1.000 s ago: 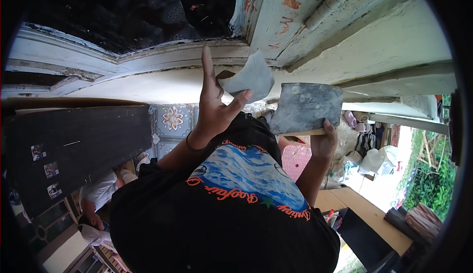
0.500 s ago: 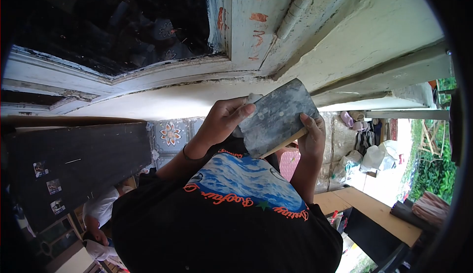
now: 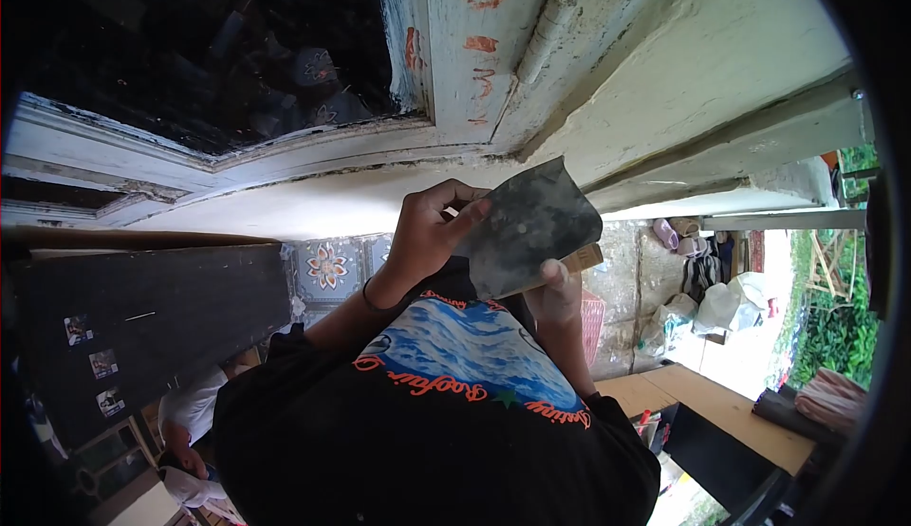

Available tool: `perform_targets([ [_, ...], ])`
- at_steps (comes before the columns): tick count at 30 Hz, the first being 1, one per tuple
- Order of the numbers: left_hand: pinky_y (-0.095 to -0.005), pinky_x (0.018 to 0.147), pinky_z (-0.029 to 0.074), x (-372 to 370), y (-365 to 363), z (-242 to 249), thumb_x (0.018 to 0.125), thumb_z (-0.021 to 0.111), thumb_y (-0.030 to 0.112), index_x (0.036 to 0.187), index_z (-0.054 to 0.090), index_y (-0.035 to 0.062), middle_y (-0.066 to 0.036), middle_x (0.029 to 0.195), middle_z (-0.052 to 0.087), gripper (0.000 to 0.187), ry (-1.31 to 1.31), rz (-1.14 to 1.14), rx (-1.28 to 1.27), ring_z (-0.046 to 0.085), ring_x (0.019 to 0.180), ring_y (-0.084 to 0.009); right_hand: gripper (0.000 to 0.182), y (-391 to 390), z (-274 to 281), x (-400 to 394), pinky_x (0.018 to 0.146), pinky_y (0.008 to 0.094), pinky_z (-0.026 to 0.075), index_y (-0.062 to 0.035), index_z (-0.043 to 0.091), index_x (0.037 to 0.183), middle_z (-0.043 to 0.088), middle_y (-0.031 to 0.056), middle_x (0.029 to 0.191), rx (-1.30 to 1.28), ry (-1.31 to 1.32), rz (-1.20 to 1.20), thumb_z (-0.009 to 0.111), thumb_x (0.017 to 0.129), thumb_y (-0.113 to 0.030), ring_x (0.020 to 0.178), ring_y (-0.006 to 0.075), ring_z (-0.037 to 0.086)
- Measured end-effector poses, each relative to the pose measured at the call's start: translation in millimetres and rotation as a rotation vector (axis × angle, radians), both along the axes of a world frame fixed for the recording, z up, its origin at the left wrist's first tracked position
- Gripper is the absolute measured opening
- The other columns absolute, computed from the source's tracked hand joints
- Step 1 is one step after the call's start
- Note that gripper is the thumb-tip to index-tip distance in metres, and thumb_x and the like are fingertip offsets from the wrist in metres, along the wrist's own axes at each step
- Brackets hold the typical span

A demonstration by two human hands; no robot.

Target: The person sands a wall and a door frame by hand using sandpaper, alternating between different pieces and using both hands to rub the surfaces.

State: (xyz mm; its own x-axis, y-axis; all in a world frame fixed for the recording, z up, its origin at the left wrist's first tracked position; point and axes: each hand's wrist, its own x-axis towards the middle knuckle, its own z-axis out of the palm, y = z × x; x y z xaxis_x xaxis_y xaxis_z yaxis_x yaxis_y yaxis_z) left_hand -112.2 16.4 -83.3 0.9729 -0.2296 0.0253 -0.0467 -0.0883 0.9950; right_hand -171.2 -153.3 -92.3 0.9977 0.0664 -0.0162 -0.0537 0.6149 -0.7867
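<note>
Both hands grip a flat, grey, mottled trowel blade.

Orange script runs in an arc across the black shirt under a blue wave print, but it appears upside down and I can't make out the words. Orange-red painted marks on the white frame look like scrawled characters, none legible.

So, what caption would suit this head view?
Two hands, left hand and right hand, hold a grey plastering board below a weathered window frame.
</note>
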Motion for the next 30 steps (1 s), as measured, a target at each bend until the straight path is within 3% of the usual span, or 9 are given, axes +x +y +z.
perform_targets([
  [4,-0.0201,0.058,0.043,0,0,11,0.084,0.065,0.023,0.091,0.064,-0.0023,-0.005,0.078,0.065,0.027,-0.049,0.037,0.131,0.055,0.066,-0.0067,0.071,3,4,0,0.091,0.0338,0.041,-0.0001,0.041,0.125,0.052,0.0113,0.117,-0.427,-0.002,-0.114,0.077,0.072,-0.029,0.107,0.0209,0.052],
  [12,-0.0282,0.079,0.045,-9,4,23,0.087,0.061,0.021,0.096,0.056,-0.0036,-0.016,0.099,0.064,0.027,-0.365,0.273,-0.233,0.059,0.09,-0.0168,0.04,-27,13,24,0.094,0.0327,0.038,-0.0023,0.044,0.124,0.051,0.0061,0.12,-0.057,-0.05,-0.238,0.057,0.087,-0.009,0.11,0.0168,0.05],
  [14,-0.0337,0.083,0.045,-12,16,39,0.09,0.056,0.024,0.098,0.046,-0.0041,-0.024,0.107,0.059,0.031,-0.583,0.461,-0.215,0.058,0.098,-0.0247,0.043,-45,32,28,0.096,0.0375,0.039,-0.0028,0.044,0.124,0.051,0.0093,0.121,-0.043,-0.1,-0.454,0.06,0.085,-0.008,0.11,0.0193,0.05],
  [16,-0.0436,0.091,0.043,-4,29,55,0.091,0.051,0.034,0.104,0.04,-0.0078,-0.032,0.119,0.048,0.045,-0.969,0.61,-0.198,0.052,0.108,-0.0356,0.039,-61,51,26,0.096,0.0367,0.039,0.0002,0.046,0.122,0.052,0.0101,0.119,-0.579,-0.197,-0.917,0.059,0.086,-0.01,0.109,0.0197,0.051],
  [17,-0.0455,0.093,0.043,-2,32,68,0.092,0.05,0.035,0.106,0.038,-0.0048,-0.033,0.122,0.044,0.044,-1.07,0.667,-0.177,0.049,0.111,-0.0389,0.035,-64,66,35,0.095,0.0354,0.041,0.0039,0.049,0.117,0.055,0.0116,0.115,-0.435,-0.677,-1.019,0.058,0.087,-0.011,0.106,0.0202,0.053],
  [18,-0.0474,0.094,0.042,0,33,80,0.092,0.049,0.035,0.108,0.035,-0.0017,-0.034,0.125,0.04,0.043,-1.168,0.727,-0.155,0.047,0.113,-0.0423,0.031,-64,95,37,0.093,0.0343,0.043,0.0061,0.051,0.113,0.057,0.013,0.113,-0.156,-0.726,-1.092,0.057,0.088,-0.011,0.101,0.0208,0.056],
  [20,-0.0502,0.097,0.04,14,34,94,0.094,0.045,0.03,0.107,0.036,0.0063,-0.033,0.135,0.026,0.028,-1.367,0.675,-0.024,0.04,0.119,-0.0475,0.032,-69,78,60,0.091,0.0356,0.044,0.0087,0.05,0.113,0.056,0.0161,0.114,-0.365,-0.744,-1.578,0.053,0.091,-0.015,0.1,0.0206,0.056],
  [24,-0.0511,0.105,0.024,33,14,95,0.093,0.048,0.026,0.09,0.039,0.009,-0.031,0.14,0.021,0.02,-1.37,0.65,0.076,0.02,0.132,-0.0447,0.041,-46,99,109,0.103,0.0477,0.029,0.0033,0.05,0.12,0.042,0.0277,0.131,-1.196,-0.949,-1.439,0.053,0.086,-0.019,0.125,0.0428,0.036],
  [30,-0.0485,0.108,0.013,60,-13,93,0.092,0.051,0.03,0.088,0.037,0.0071,-0.029,0.142,0.02,0.028,-1.249,0.553,0.101,0.016,0.135,-0.0393,0.053,-36,90,136,0.104,0.054,0.019,-0.009,0.052,0.124,0.036,0.0299,0.134,-1.411,-0.848,-1.255,0.06,0.076,-0.03,0.128,0.0451,0.03],
])
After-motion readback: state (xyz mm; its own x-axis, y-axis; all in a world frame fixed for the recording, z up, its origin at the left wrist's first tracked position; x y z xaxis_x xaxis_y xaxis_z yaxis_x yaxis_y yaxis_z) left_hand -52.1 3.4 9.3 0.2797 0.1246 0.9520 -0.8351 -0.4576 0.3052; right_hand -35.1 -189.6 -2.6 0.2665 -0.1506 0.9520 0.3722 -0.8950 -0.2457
